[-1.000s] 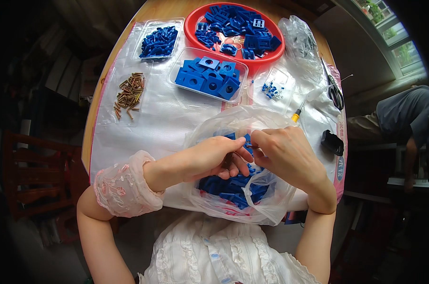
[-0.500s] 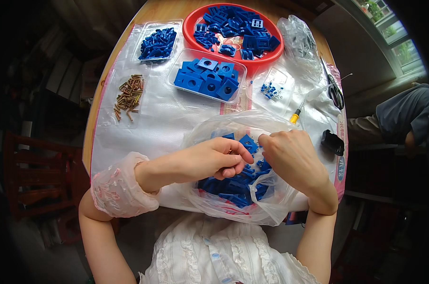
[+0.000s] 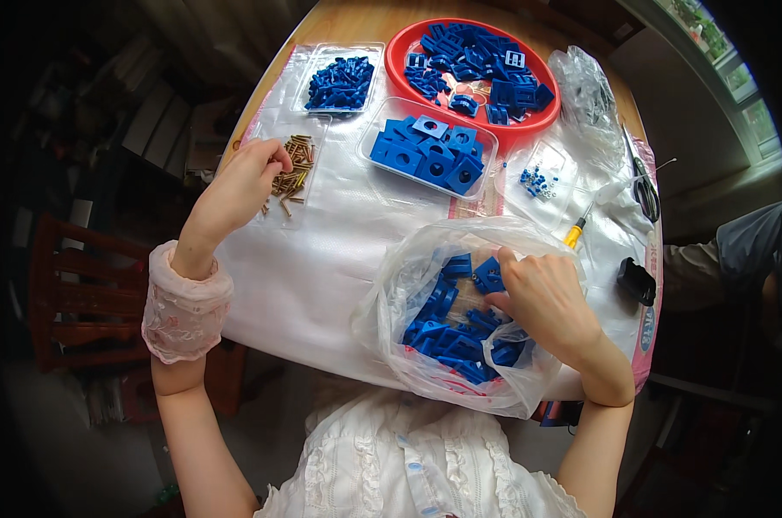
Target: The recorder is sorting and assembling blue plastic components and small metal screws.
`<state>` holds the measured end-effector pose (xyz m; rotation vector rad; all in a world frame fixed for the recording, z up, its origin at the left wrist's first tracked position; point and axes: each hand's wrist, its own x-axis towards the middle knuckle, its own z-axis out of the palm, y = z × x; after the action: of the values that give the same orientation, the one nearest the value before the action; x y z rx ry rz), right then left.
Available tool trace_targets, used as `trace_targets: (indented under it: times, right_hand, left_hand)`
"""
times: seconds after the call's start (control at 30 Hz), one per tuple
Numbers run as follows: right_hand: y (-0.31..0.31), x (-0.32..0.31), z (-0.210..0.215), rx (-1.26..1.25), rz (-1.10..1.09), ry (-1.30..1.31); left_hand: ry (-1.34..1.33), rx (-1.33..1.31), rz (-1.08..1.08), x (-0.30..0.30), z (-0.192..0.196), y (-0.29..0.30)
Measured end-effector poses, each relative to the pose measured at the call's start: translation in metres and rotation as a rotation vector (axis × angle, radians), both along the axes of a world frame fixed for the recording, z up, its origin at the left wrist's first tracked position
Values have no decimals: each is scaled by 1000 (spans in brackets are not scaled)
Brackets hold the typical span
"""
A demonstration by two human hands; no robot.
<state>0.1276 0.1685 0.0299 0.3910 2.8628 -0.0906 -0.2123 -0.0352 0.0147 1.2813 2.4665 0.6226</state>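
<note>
My left hand [image 3: 246,183] is over the left part of the pile of brass-coloured screws [image 3: 299,164], fingers bent together and tips at the screws. Whatever may be in its grasp is hidden. Above the open clear plastic bag [image 3: 382,293], my right hand [image 3: 550,298] has its thumb and fingers closed on a blue square plastic piece [image 3: 487,276], whose right side is partly covered by the fingers. Several blue plastic parts [image 3: 451,341] lie inside the bag below.
Farther back stand a red basin [image 3: 542,125] of blue parts, a clear tray [image 3: 369,164] of blue square plates and a clear tray [image 3: 299,102] of small blue pieces. To the right lie tiny beads [image 3: 538,182], a yellow-handled screwdriver [image 3: 574,233], scissors [image 3: 645,197] and a black object [image 3: 636,281].
My left hand has left the bag and moved up and left to the screws. My right hand stays over the bag with the blue piece. The whole view has shifted.
</note>
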Motion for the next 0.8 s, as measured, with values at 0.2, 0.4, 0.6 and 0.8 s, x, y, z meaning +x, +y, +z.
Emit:
trace_targets:
  times: [0.2,0.4,0.6,0.8]
  right_hand:
    - [0,0,-8,-7,-2,-9]
    - [4,-1,-2,-32,-4,-10]
    - [5,3,13,-37,26,8]
    - [5,3,28,-125,0,109]
  left_hand:
    - [94,87,3,2,-7,-4]
    - [16,291,3,39,22,1]
    - [-5,415,-295,131,39,15]
    - [-407,307,-394,170,24,36]
